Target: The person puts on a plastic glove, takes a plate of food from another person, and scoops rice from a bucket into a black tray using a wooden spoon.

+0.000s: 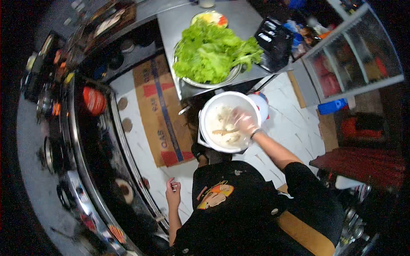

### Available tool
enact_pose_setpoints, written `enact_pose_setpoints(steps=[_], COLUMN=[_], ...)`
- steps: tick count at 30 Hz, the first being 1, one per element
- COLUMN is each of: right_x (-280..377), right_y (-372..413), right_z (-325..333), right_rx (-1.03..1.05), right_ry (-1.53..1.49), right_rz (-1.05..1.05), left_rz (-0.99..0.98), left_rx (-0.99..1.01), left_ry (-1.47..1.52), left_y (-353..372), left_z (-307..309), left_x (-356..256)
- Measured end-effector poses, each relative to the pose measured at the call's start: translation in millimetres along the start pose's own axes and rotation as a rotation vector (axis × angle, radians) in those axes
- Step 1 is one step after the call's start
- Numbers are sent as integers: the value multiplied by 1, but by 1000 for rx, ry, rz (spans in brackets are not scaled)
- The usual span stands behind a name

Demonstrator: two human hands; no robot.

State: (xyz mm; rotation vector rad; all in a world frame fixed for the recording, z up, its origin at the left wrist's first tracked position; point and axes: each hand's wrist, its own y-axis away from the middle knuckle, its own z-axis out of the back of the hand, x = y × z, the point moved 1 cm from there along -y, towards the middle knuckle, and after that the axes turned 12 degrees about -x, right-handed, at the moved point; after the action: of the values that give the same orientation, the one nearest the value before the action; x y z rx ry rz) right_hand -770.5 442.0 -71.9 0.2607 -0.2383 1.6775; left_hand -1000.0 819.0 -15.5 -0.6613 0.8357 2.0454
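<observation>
Fingers [236, 115] of the right hand [244, 121], under a clear, crinkled plastic glove, lie blurred inside the round white plastic bucket [202, 123]; apart or together, cannot tell. Bucket holds a pale, wet-looking, lumpy mixture [217, 121] with an elongated brown piece [222, 132] near the hand. Bare left hand [173, 192]: fingers loosely curled, slightly apart, beside the black shirt [256, 192]. Beyond the bucket: smooth grey metal desk [168, 25], frilly green lettuce [205, 51] heaped in a round metal bowl [232, 77]
</observation>
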Motion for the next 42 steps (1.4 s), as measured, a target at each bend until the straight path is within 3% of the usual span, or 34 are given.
enact_pose_setpoints(steps=[2,3,7,11,13,15,16,17,18,19,20,21,22,23,24,25,28,31,34,35,36,38,39,40,41,42], right_x=[-22,41,65,83,83,65,29,7,-27,-79,-100,-130,-181,-191,-248,-236,-218,-222,-253,-302,-280,-272,-267,-246,-226,-216], right_y=[10,0,-4,23,23,4,-13,-28,-54,-84,-110,-130,-151,-164,-186,-187,-184,-176,-182,-194,-188,-188,-188,-179,-167,-157], right_z=[-83,-12,-50,-30,15,73,85,117,151,155,193,210,197,213,188,197,212,216,213,186,203,213,221,235,249,256], right_rx=[294,411,391,458,493,329,32,-490,-523,-703,-900,-947,-1099,-807,-556,-566,-486,-525,-353,-278,-396,-596,-624,-637,-734,-827], right_ry=[131,264,337,297,241,192,-175,-39,-272,4,-125,-115,72,-22,-11,-63,-147,-50,-89,163,-59,-136,-361,-366,-333,-291], right_rz=[249,-4,-126,-120,-123,-156,-172,58,-97,-159,-291,-451,-505,-816,-838,-790,-733,-667,-603,-146,-347,-188,-425,-432,-396,-360], left_rz=[-179,-337,-742,-870,-694,-656,-601,-447,-447,-172,105,307,504,556,601,535,526,446,403,438,427,494,448,313,370,235], left_rx=[103,77,118,262,384,374,347,372,356,419,469,488,504,550,600,635,431,331,413,347,334,401,442,332,260,372], left_ry=[-31,-80,-22,-63,80,148,210,237,235,468,706,855,1012,1101,1189,1264,1432,1397,1456,1344,1355,1333,1160,1010,819,780], left_y=[-51,-76,-161,-179,-176,-169,-163,-159,-161,-165,-166,-165,-164,-169,-177,-184,-187,-187,-214,-206,-203,-195,-202,-180,-146,-127], left_z=[7,10,-4,-14,-28,-49,-62,-72,-88,-108,-125,-141,-157,-175,-196,-213,-235,-230,-236,-220,-214,-207,-217,-213,-202,-205], left_x=[-42,-70,-151,-235,-253,-240,-232,-228,-228,-228,-234,-253,-272,-278,-280,-283,-296,-302,-276,-293,-298,-293,-271,-274,-288,-276])
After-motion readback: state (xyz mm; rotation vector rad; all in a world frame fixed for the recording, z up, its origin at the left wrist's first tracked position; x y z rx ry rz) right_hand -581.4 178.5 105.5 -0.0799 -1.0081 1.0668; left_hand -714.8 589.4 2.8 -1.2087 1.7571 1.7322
